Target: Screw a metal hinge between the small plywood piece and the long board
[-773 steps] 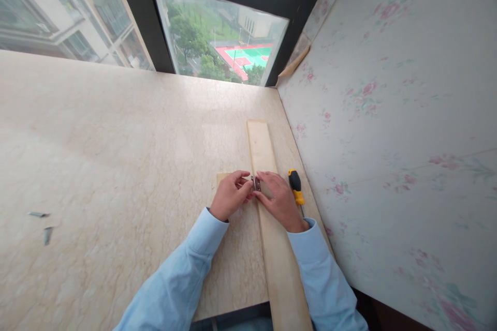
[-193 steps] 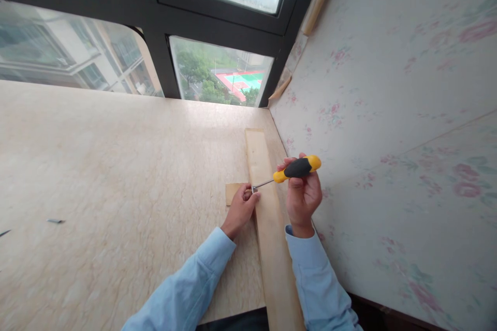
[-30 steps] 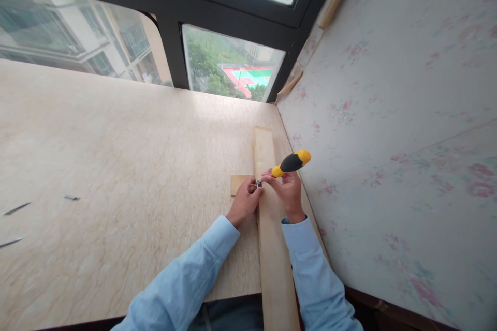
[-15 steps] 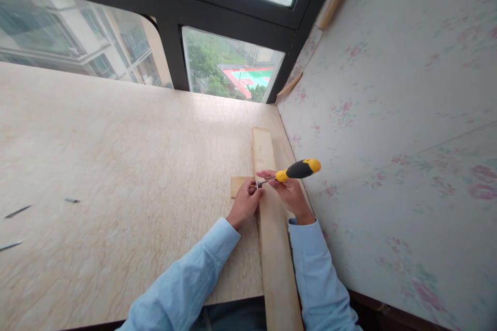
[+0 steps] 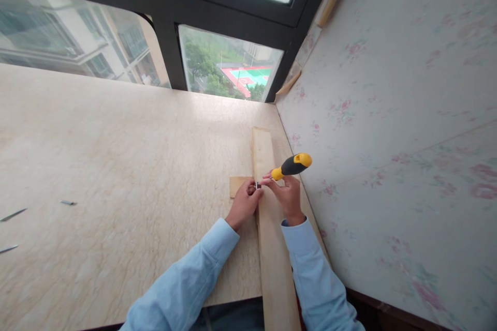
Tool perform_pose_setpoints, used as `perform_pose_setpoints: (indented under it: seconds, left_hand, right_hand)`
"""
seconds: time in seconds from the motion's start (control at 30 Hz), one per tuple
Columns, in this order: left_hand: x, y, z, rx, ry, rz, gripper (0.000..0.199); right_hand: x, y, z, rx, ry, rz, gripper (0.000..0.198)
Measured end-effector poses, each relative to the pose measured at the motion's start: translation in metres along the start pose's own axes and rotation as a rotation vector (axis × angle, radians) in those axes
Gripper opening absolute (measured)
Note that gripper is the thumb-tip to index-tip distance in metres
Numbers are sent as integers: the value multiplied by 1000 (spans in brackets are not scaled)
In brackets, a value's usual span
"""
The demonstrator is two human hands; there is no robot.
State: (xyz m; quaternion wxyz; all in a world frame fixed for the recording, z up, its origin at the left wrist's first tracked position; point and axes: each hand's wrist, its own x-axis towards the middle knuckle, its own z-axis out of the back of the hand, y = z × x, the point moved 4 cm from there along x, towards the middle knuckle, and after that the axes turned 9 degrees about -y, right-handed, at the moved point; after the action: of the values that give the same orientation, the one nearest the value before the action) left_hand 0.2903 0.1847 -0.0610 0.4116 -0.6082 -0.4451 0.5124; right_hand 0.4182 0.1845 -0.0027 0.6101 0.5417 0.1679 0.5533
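Note:
A screwdriver (image 5: 293,164) with a yellow and black handle slants up to the right, its handle above my right hand (image 5: 289,197). My right fingers are closed around its shaft, and thumb and forefinger reach toward a small shiny metal piece (image 5: 257,185). My left hand (image 5: 244,204) pinches that piece at the left edge of a long wooden board (image 5: 274,264); its exact kind is too small to make out. The screwdriver's tip is hidden by my right fingers. A small flat piece of wood (image 5: 236,185) juts out left of the board, partly under my left hand.
Several slim metal pieces, one a pointed blade (image 5: 13,214), lie at the far left on the marbled ledge (image 5: 135,176). A flowered wall (image 5: 388,165) rises close on the right. Dark window frames (image 5: 233,5) stand behind.
My right hand has shifted left and its fingers have drawn in toward the metal piece. The screwdriver handle has moved left and tipped more upright. My left hand stays in place.

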Motion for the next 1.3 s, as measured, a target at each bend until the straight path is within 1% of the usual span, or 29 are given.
perform_pose_setpoints:
  seconds: [0.07, 0.17, 0.2, 0.23, 0.3, 0.37, 0.43, 0.53, 0.63, 0.73, 0.8, 0.83, 0.9, 0.97, 1.0, 1.07, 1.1, 1.13, 1.23, 1.3]
  left_hand:
    - [0, 1, 0, 1, 0, -6, 13]
    - [1, 3, 0, 8, -9, -14, 14]
    - [2, 4, 0, 18, -15, -18, 14]
    - [2, 6, 0, 27, -17, -21, 14]
    - [3, 8, 0, 32, -12, -26, 16]
    - [4, 9, 0, 31, -10, -31, 18]
    - [5, 9, 0, 46, -17, -35, 19]
    - [4, 7, 1, 65, -23, -38, 20]
    - [3, 4, 1, 52, -19, -36, 17]
    - [2, 3, 0, 30, -5, -31, 14]
    - [1, 2, 0, 24, 3, -24, 14]
    - [0, 2, 0, 23, 2, -22, 15]
    - [0, 2, 0, 24, -1, -22, 17]
    - [0, 3, 0, 21, -1, -21, 16]
    - [0, 3, 0, 20, 0, -21, 16]
    - [1, 5, -1, 14, 4, -23, 16]
    - [2, 5, -1, 10, 3, -27, 16]
    - [2, 6, -1, 7, 2, -31, 17]
    - [4, 6, 0, 18, -3, -34, 18]
    - [4, 6, 0, 34, -5, -27, 17]
  right_hand:
    - [1, 1, 0, 66, 88, 5, 26]
    - [2, 1, 0, 223, 267, -30, 43]
    - [2, 1, 1, 261, 315, -48, 45]
    - [1, 0, 1, 284, 355, -68, 44]
    - [0, -2, 2, 290, 396, -95, 36]
    - [0, -3, 2, 277, 358, -97, 25]
    - [1, -3, 3, 233, 260, -82, 18]
    - [0, -2, 3, 140, 113, -64, 12]
    - [-2, -2, 2, 63, -12, -47, 14]
    - [-3, -3, 0, 83, -81, -32, 22]
    - [-2, -4, -1, 158, -52, -13, 24]
    - [-1, -4, -1, 196, -7, -3, 24]
    - [1, -2, -1, 255, 125, 8, 28]
    - [2, -2, 0, 274, 279, -22, 41]
    - [2, -2, 1, 267, 349, -44, 44]
    - [1, -3, 2, 236, 440, -77, 38]
    - [1, -4, 2, 218, 447, -80, 32]
    - [1, -5, 2, 204, 421, -73, 26]
    - [2, -9, 3, 166, 258, -40, 15]
    - [1, -11, 2, 114, 172, -17, 13]
